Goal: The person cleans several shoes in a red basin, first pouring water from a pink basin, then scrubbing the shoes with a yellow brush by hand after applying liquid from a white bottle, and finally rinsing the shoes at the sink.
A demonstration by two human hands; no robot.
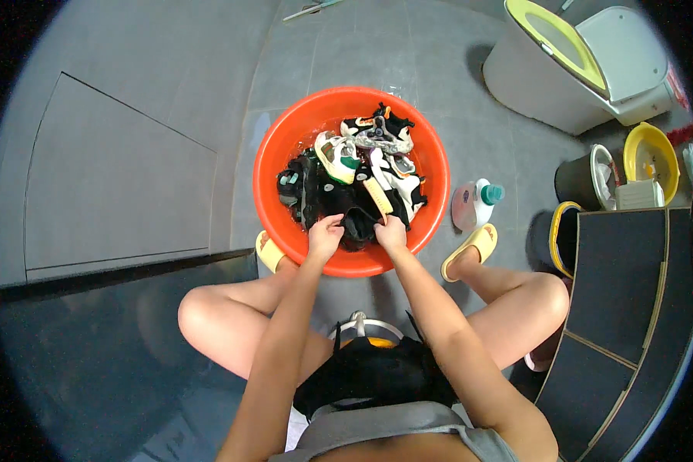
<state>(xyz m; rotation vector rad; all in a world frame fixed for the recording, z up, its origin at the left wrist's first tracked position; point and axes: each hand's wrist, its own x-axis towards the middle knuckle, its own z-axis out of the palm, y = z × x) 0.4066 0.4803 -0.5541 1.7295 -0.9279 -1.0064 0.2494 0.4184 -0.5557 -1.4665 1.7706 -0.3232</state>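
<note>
An orange plastic basin [285, 146] stands on the grey tiled floor in front of me, holding wet clothes and several white, black and green shoes [339, 156]. My left hand [325, 235] and my right hand [391, 231] are both closed on a black wet cloth [356, 219] at the near side of the basin. A yellow brush [377, 196] lies on the clothes just above my right hand. I squat with my knees either side of the basin, yellow slippers [473, 246] on my feet.
A clear detergent bottle with a green cap [477, 202] stands right of the basin. A toilet with a yellow-green seat [562, 54] is at the back right. A black bin [585, 179], a yellow bucket [651, 158] and a dark cabinet [624, 308] line the right side.
</note>
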